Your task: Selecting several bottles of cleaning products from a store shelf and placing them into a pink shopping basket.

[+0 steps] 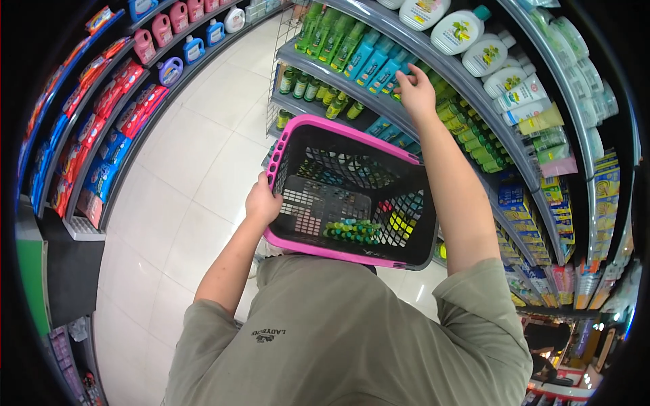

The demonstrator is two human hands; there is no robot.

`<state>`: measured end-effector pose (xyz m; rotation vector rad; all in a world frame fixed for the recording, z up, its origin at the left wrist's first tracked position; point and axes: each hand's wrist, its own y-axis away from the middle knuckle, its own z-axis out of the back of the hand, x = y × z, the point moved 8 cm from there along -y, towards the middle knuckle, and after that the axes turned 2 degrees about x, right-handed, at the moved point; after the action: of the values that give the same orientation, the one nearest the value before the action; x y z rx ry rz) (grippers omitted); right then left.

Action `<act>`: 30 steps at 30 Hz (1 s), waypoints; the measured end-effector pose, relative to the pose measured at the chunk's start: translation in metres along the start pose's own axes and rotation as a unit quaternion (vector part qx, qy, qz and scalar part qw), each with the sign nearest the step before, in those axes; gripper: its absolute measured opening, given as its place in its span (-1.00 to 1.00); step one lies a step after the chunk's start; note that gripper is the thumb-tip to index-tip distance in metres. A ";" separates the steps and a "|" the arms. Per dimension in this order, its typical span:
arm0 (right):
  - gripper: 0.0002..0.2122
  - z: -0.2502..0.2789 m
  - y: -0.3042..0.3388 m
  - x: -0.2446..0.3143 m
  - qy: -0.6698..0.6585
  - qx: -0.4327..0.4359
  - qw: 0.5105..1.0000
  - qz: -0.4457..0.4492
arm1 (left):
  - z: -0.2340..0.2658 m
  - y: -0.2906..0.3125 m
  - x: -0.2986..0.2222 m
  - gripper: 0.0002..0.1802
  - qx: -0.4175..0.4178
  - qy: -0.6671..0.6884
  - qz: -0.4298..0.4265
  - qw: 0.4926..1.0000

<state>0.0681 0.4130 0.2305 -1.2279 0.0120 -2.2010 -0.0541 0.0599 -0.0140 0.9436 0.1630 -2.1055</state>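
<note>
My left hand [263,201] is closed round the pink rim of a black mesh shopping basket [399,256], which I hold tilted in front of my body. Low in the basket, small green-capped bottles [352,231] show; I cannot tell whether they lie inside or are seen through the mesh. Up at the shelf, my right hand [414,93] reaches out with its fingers apart and nothing visible between them. Its fingertips are beside a row of blue bottles [374,66], close to the rightmost ones; whether they touch is unclear. Tall green bottles [327,37] stand left of these.
Shelves on the right hold white pump-type bottles [459,30], more small green bottles [474,135] and yellow-blue boxes [521,203]. Across the tiled aisle [183,162], another shelf carries red packs [122,88] and detergent jugs [193,49]. A wire rack side [271,101] marks the shelf's end.
</note>
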 end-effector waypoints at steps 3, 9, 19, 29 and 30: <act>-0.45 -0.008 -0.030 -0.007 -0.017 -0.019 0.996 -0.084 | 0.001 0.002 0.001 -0.38 -0.018 0.007 -0.008 1.000; -0.38 -0.016 -0.037 -0.008 -0.025 -0.014 0.984 -0.177 | 0.002 0.006 0.000 -0.38 -0.010 0.003 -0.008 1.000; -0.73 0.002 0.017 0.000 -0.021 -0.109 0.994 0.025 | 0.002 0.002 -0.003 -0.35 -0.006 -0.006 -0.013 1.000; -0.73 0.011 0.157 -0.035 -0.001 -0.019 0.997 0.071 | 0.001 0.002 -0.006 -0.34 0.014 -0.023 -0.006 1.000; -0.73 0.003 0.171 -0.053 -0.006 0.002 0.998 0.063 | 0.002 0.003 -0.008 -0.35 0.010 -0.023 -0.010 1.000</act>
<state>0.1772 0.3018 0.1423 -1.2054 0.0781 -2.0835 -0.0499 0.0622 -0.0064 0.9092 0.1280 -2.1490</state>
